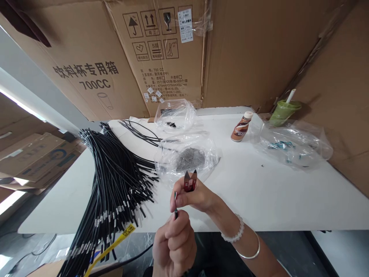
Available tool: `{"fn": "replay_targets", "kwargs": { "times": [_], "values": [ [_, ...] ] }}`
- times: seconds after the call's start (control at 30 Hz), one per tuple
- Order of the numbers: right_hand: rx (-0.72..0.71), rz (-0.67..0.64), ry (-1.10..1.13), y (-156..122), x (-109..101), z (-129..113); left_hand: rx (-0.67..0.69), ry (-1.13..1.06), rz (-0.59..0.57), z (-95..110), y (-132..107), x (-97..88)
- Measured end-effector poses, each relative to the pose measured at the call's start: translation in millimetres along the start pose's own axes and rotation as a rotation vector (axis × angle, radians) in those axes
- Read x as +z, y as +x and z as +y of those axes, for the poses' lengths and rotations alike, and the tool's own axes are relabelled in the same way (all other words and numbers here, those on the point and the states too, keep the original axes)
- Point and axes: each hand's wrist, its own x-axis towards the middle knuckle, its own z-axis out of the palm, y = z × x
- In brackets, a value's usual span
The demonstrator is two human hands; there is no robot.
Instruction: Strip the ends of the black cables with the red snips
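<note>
My left hand (pixel 174 243) is closed in a fist around a black cable (pixel 176 214), whose end pokes up above the thumb. Thin green and white wires (pixel 175 198) come out of that end. Thumb and fingertips of my right hand (pixel 192 196) meet at these wires. The same hand holds red-handled thread snips (pixel 190 182), their two dark blades pointing away from me and spread apart. Just beyond lies a clear plastic bag (pixel 187 157) with a mass of small grey pieces in it.
A large bundle of black cables (pixel 115 181) hangs over the table's left front edge, near a yellow strap (pixel 111 248). Farther back are another clear bag (pixel 175 115), a brown bottle (pixel 241 127), a green cup (pixel 284 111) and a bag with teal bits (pixel 291 148). Cardboard boxes (pixel 173 77) wall the back.
</note>
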Motion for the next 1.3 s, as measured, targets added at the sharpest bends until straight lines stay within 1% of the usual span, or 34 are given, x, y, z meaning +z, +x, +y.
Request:
{"fn": "replay_targets", "kwargs": {
  "times": [0.07,0.17,0.23,0.3,0.4,0.5,0.57,0.63,0.7,0.77,0.83,0.9,1.0,1.07,1.1,1.13,1.17,1.2,1.23,1.3],
  "values": [
    [-0.021,0.067,0.000,-2.1,1.0,0.5,0.140,0.202,0.127,2.9,0.2,4.3],
    [-0.045,0.162,-0.005,-2.5,3.0,-1.4,0.421,0.648,0.387,5.3,2.1,5.8],
    [-0.060,0.220,-0.010,-1.8,4.8,-3.9,0.504,0.785,0.461,5.6,3.0,5.0],
    [-0.073,0.270,-0.015,-1.2,6.8,-5.9,0.482,0.793,0.468,5.6,2.4,4.6],
    [-0.096,0.321,-0.017,-0.3,9.2,-6.7,0.353,0.687,0.423,6.3,-0.9,5.5],
    [-0.111,0.334,-0.018,1.1,10.9,-6.0,0.249,0.565,0.340,8.1,-4.1,6.2],
    [-0.120,0.328,-0.021,2.1,12.0,-5.5,0.234,0.552,0.324,8.8,-5.1,5.5],
    [-0.135,0.323,-0.027,2.9,13.2,-5.3,0.278,0.627,0.366,8.4,-5.5,3.6],
    [-0.157,0.325,-0.037,3.7,13.9,-5.4,0.358,0.728,0.424,6.4,-5.6,-1.0],
    [-0.188,0.336,-0.052,4.2,13.5,-7.6,0.426,0.789,0.454,2.4,-5.7,-10.1],
    [-0.221,0.346,-0.076,3.4,11.4,-14.9,0.473,0.816,0.477,-3.4,-5.7,-24.8],
    [-0.267,0.360,-0.101,-0.8,7.9,-30.9,0.503,0.834,0.500,-9.9,-6.0,-43.3],
    [-0.397,0.423,-0.124,-17.8,4.5,-67.7,0.514,0.823,0.507,-17.9,-8.7,-67.3],
    [-0.525,0.489,-0.192,-36.4,6.7,-87.1,0.535,0.797,0.487,-20.3,-13.1,-72.3],
    [-0.579,0.529,-0.257,-47.4,9.6,-90.5,0.552,0.782,0.471,-20.5,-15.5,-70.1],
    [-0.593,0.566,-0.304,-59.1,13.5,-88.0,0.570,0.767,0.453,-20.2,-17.6,-65.0],
    [-0.578,0.600,-0.339,-71.3,18.2,-79.2,0.588,0.752,0.431,-19.6,-18.9,-57.2],
    [-0.513,0.627,-0.339,-83.9,23.5,-64.4,0.605,0.736,0.406,-19.0,-19.1,-47.3],
    [-0.436,0.637,-0.327,-96.6,28.9,-44.7,0.620,0.718,0.376,-18.9,-18.1,-36.0],
    [-0.334,0.671,-0.309,-122.2,39.2,2.9,0.661,0.678,0.316,-21.5,-12.8,-12.2]
  ]
}}
